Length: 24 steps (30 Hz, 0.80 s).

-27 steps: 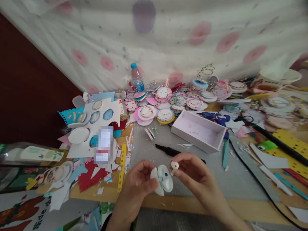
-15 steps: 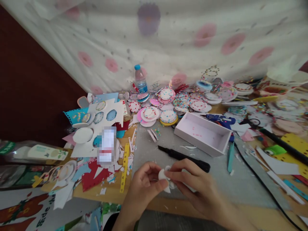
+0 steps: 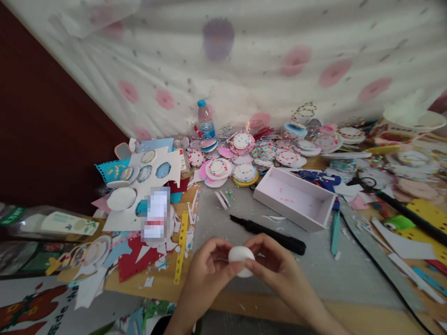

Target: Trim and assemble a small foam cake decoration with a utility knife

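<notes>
A small white round piece [image 3: 241,254] is held between both hands near the front edge of the grey mat [image 3: 216,232]. My left hand [image 3: 213,266] pinches it from the left, thumb on its lower front. From the right, my right hand [image 3: 273,264] grips it, with its thumb close to the other thumb. The fingers behind the piece are partly hidden. Just beyond the hands lies a black craft knife [image 3: 268,232]. Behind that, to the right, is an open white box [image 3: 296,197] with a few pink bits inside.
Stacked decorated paper discs [image 3: 244,173] line the back near a water bottle [image 3: 206,122]. Paper scraps and a phone [image 3: 156,214] lie left, beside a yellow strip [image 3: 181,246]. Teal tweezers [image 3: 335,232], a blue glue gun [image 3: 319,178] and a black cable [image 3: 377,270] are right.
The white piece has turned so that its smooth, round face shows. My right hand has shifted to its right side, and both thumbs now meet at its front. The view has tilted slightly.
</notes>
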Motion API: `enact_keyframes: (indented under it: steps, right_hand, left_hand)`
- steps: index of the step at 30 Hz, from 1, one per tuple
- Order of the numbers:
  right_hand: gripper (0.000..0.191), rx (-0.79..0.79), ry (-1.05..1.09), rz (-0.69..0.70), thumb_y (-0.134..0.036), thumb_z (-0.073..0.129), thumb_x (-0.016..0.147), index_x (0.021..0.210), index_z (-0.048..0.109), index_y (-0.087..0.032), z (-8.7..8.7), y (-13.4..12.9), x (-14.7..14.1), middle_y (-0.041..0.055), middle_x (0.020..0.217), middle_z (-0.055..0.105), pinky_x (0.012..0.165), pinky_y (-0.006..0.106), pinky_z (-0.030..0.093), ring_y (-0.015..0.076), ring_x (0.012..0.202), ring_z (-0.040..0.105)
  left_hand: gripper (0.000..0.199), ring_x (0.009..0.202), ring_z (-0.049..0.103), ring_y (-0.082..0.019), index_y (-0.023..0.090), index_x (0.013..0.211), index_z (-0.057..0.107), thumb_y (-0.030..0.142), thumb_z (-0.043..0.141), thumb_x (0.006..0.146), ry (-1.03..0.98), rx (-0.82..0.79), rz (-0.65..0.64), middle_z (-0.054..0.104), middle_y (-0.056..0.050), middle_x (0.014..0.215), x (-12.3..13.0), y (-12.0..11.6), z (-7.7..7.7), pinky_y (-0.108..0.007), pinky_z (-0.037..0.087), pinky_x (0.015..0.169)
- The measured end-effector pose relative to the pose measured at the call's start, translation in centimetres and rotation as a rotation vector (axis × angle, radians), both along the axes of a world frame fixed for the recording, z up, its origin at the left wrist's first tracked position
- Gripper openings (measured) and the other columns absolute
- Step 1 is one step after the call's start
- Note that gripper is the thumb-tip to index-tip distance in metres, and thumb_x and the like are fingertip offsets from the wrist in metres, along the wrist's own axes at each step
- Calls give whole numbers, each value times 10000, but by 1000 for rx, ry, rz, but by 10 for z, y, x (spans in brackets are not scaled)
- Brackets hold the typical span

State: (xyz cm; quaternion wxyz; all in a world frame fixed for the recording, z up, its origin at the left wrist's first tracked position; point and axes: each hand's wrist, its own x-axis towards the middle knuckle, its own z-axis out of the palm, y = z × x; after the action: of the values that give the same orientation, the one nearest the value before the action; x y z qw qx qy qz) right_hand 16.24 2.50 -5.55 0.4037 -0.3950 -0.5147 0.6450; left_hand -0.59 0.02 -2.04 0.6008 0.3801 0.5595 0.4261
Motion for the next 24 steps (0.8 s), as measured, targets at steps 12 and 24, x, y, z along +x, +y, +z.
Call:
enact_keyframes:
  steps: [12,24]
  right_hand:
    - [141,835,-762,-245,-142,501,887,998,561,-206,-48,5,54,89,1015,566,794,379,481,221,939,565]
    - [218,745,-838,-301,-211,483,899,1116,508,-215,-75,7,62,119,1127,528,848,452,477,261,1015,547]
  left_hand:
    - [194,922,637,-295,120,970,617,248,543,844,1296,334,155,667,-144,936,-89,121,-40,-413,481,822]
    - [823,1178,462,-418,-17,1242,470,607,592,720,1664,52,417,553,-268,1172,-163,98,-16,-513,341,1003]
